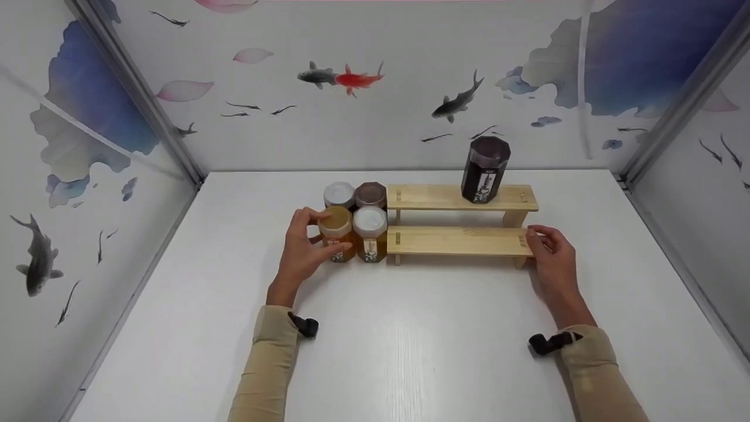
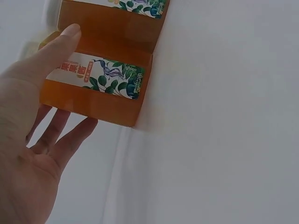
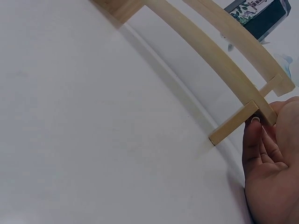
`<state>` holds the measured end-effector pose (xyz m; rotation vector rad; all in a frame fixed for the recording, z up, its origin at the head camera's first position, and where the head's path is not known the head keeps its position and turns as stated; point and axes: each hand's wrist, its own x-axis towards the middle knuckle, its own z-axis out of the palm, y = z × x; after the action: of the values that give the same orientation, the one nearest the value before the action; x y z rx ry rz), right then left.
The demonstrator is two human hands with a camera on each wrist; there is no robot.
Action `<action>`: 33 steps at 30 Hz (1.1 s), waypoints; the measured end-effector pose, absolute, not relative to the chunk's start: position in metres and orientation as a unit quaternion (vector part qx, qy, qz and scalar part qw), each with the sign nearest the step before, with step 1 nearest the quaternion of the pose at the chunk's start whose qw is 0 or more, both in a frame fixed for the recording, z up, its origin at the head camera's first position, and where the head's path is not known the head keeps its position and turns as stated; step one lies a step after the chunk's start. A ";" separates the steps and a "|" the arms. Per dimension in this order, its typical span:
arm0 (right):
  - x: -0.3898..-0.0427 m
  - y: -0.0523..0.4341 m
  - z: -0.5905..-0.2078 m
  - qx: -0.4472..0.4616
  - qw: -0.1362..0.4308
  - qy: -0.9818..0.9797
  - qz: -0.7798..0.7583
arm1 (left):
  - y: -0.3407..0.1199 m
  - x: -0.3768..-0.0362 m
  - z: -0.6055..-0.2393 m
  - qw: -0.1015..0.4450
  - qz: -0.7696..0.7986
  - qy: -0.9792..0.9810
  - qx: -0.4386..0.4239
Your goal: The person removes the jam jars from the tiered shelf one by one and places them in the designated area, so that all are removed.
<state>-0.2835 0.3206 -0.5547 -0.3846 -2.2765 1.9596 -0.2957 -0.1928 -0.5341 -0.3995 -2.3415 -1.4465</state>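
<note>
My left hand (image 1: 300, 249) grips an amber octagonal jar (image 1: 336, 220) with a yellowish lid, thumb across its front and fingers at its far left side. In the left wrist view, the label (image 2: 105, 77) of this jar shows leafy print. Right beside it stands an amber jar with a white lid (image 1: 370, 220). Behind these two are a white-lidded jar (image 1: 339, 192) and a dark-lidded jar (image 1: 371, 193), partly hidden. With thumb and curled fingers, my right hand (image 1: 555, 258) pinches the right end of the lower step of a two-tier wooden stand (image 1: 457, 241).
A dark jar (image 1: 485, 170) stands on the upper step (image 1: 430, 198) of the stand, right of its middle. The group of jars sits close against the stand's left end. Printed panels (image 1: 398, 129) enclose the white table (image 1: 410, 328) at the back and sides.
</note>
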 end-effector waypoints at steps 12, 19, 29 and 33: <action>-0.284 0.318 -0.554 -0.120 0.063 -0.737 0.662 | -0.188 -0.294 -0.519 0.191 -0.465 -0.856 -0.119; -0.282 0.320 -0.553 -0.130 0.050 -0.731 0.668 | -0.159 -0.292 -0.491 0.261 -0.434 -0.858 -0.085; -0.282 0.320 -0.553 -0.130 0.043 -0.757 0.639 | -0.074 -0.291 -0.471 0.287 -0.454 -0.816 -0.212; -0.284 0.319 -0.555 -0.121 0.053 -0.757 0.640 | -0.036 -0.290 -0.469 0.218 -0.471 -0.812 -0.268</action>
<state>-0.2836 0.3187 -0.5546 -0.3688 -2.3027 1.9445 -0.2898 -0.0360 -0.4694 -0.7414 -2.2471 -1.3049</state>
